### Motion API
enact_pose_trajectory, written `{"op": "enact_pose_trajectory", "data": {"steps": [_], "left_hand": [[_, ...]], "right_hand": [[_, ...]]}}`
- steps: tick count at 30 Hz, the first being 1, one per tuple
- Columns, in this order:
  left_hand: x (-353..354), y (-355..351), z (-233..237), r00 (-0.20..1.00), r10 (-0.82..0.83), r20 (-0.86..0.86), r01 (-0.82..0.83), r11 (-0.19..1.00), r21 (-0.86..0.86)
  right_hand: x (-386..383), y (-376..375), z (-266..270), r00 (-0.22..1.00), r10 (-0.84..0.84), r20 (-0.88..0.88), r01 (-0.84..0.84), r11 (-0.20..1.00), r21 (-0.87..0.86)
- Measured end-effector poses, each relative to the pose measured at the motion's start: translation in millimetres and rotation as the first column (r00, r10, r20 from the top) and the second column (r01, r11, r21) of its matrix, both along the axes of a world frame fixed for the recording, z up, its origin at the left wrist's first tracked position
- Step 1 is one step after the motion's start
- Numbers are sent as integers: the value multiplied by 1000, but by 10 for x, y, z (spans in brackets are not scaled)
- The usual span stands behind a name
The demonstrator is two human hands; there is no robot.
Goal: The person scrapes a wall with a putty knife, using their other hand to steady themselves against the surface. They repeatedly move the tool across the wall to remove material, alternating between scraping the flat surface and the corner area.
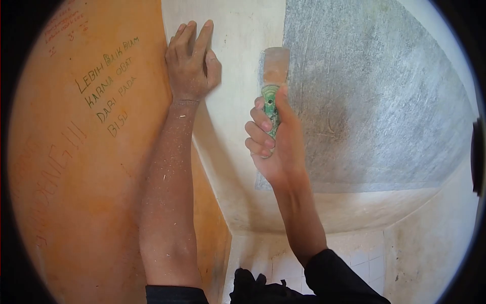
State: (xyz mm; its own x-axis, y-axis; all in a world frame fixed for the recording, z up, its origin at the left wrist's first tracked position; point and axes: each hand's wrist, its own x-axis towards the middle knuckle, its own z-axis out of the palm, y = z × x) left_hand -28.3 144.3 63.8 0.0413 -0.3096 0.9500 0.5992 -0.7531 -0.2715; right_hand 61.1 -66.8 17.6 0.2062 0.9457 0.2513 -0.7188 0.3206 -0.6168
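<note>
My right hand [276, 131] is wrapped round the green, worn handle of a scraper [276, 66], thumb along its side. The scraper's wide brownish blade points up and lies over the left edge of a grey patch [364, 101] on the wall. My left hand [193, 61] rests on the white wall strip [238, 30] beside the orange wall, fingers stretched upward and apart, with nothing in it. Small pale flecks dot the left forearm.
An orange wall [76, 177] with handwritten green and red lettering stands on the left. White floor tiles [354, 258] show below, and a dark object [477, 157] is at the right edge. Black clothing [263, 289] shows at the bottom.
</note>
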Motion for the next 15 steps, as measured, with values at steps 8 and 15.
{"op": "enact_pose_trajectory", "data": {"steps": [8,15], "left_hand": [[-10,-12,-27,1000,-21,-6,21,1000,2],[2,26,-30,1000,-2,14,2,1000,30]], "right_hand": [[3,-26,29,998,7,65,-4,999,-47],[35,97,-188,994,-64,92,69,997,-46]]}}
